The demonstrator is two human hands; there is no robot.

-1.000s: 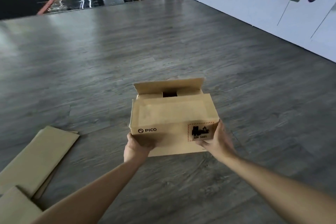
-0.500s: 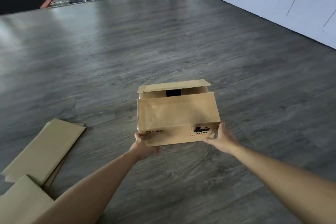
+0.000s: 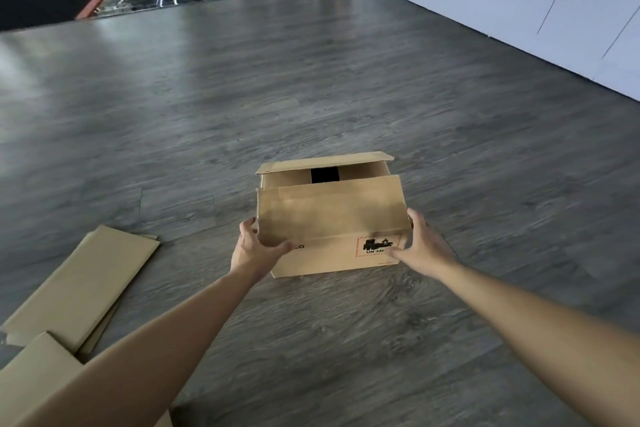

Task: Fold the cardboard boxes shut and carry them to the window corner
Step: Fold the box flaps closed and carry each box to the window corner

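right now the cardboard box (image 3: 332,229) sits on the grey floor (image 3: 346,80) at twelve o'clock from the person, its long axis running nine to three. the left hand (image 3: 256,248) grips its near-left corner, thumb curled over the raised near flap (image 3: 330,210); the right hand (image 3: 420,241) holds the near-right corner, fingers lightly curled. both hands look equally near. likely next, the flap folds away toward twelve.
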